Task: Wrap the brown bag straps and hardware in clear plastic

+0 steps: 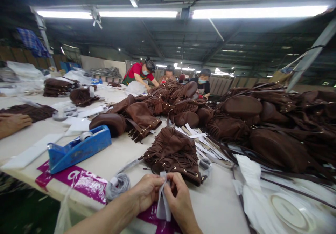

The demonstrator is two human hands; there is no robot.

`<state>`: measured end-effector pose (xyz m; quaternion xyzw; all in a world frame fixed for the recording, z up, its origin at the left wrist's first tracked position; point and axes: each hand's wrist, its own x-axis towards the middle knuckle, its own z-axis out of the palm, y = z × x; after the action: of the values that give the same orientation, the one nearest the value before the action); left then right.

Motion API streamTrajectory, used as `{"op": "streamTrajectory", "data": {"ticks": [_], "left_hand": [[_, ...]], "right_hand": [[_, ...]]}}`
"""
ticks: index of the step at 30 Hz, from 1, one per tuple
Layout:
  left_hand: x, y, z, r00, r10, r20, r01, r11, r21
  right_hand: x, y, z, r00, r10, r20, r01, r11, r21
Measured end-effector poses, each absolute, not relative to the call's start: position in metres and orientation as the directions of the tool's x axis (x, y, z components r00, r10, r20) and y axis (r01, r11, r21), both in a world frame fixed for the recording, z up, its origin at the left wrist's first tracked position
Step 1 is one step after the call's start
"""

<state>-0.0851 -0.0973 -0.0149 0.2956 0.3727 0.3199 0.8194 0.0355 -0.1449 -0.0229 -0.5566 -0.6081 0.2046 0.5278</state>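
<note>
Close to the table's front edge, my left hand [150,191] and my right hand [179,196] pinch a pale, folded strip of foam sheet [163,208] between them. Its lower end hangs down below the fingers. Just beyond lies a brown fringed drawstring bag [172,150] with gold eyelets, its mouth towards me. From the bag's left side runs a strap in greyish wrapping, ending in a coil [118,186] left of my left wrist. Another wrapped bit [206,167] sits at the bag's right side.
A blue tape dispenser [78,148] stands at left, near purple printed film [89,183]. Brown bags [241,108] pile up behind and right, with paper strips [210,146] before them. White wrapping [252,188] lies at right. Another person's hand [15,123] rests far left; co-workers [139,73] stand opposite.
</note>
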Motion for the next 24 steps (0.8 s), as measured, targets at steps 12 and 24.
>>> {"op": "streamTrajectory", "data": {"ticks": [12,24], "left_hand": [[-0.071,-0.103,-0.009,0.436,0.823,-0.365,-0.019,0.414,0.910],[-0.085,-0.109,0.012,0.492,0.683,-0.540,-0.014,0.626,0.779]], "right_hand": [[0.045,-0.126,-0.023,0.252,0.968,0.014,-0.027,0.022,-0.999],[0.027,-0.117,-0.014,0.492,0.866,0.092,-0.078,0.149,-0.986]]}}
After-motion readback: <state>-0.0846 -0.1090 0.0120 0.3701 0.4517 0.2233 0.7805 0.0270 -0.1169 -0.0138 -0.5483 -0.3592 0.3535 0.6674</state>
